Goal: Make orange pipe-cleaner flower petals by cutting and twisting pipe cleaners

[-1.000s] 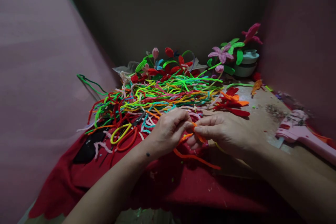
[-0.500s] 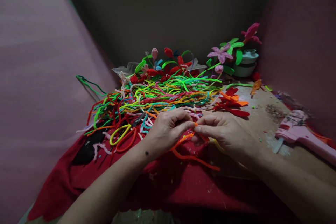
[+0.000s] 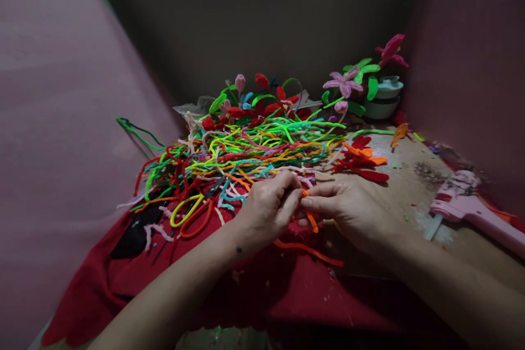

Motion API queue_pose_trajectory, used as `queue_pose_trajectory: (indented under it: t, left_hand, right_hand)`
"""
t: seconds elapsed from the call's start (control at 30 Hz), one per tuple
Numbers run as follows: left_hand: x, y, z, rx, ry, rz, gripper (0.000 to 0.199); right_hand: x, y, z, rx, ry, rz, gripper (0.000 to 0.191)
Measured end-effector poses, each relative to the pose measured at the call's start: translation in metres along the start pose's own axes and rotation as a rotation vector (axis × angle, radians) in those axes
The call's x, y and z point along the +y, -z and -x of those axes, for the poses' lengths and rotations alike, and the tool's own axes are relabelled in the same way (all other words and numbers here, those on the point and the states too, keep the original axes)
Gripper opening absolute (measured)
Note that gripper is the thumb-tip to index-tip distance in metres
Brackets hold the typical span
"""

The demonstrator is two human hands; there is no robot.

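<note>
In front of the pile of fuzzy stems (image 3: 262, 145), the left hand (image 3: 268, 205) has curled further than before, so the bending probably continues. Its fingers, and those of the right hand (image 3: 348, 208), are pinched closed on the orange stem (image 3: 312, 221) between them.

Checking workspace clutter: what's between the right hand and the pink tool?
In the head view, tan board with a pale smudge and tiny specks lies between the right hand and the pink tool.
</note>
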State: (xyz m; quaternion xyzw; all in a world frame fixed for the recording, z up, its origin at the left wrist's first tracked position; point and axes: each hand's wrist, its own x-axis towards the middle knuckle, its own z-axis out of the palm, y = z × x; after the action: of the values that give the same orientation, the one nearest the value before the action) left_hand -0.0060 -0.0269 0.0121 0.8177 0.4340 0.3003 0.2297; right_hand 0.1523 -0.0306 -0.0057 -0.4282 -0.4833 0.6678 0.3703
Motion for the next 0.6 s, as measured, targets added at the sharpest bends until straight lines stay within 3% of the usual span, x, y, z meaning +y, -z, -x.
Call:
queue_pose_trajectory:
  t: [0.17,0.4,0.53,0.6]
  left_hand:
    - [-0.0043,-0.0064,0.0,0.025,0.04,0.18,0.009]
    - [-0.0014,-0.0046,-0.0049,0.022,0.356,0.674,0.006]
    - [-0.0003,-0.0011,-0.0073,-0.131,0.442,0.702,0.013]
    - [-0.0001,-0.0014,-0.0074,-0.126,0.421,0.644,0.017]
  right_hand:
    - [0.0015,-0.0008,0.0002,-0.041,-0.088,-0.026,0.014]
    - [-0.0071,-0.008,0.0066,0.001,-0.117,0.017,0.018]
    - [-0.0042,-0.0045,0.0054,0.002,-0.167,-0.049,0.012]
    - [-0.0015,-0.0022,0.0039,-0.014,-0.162,-0.086,0.011]
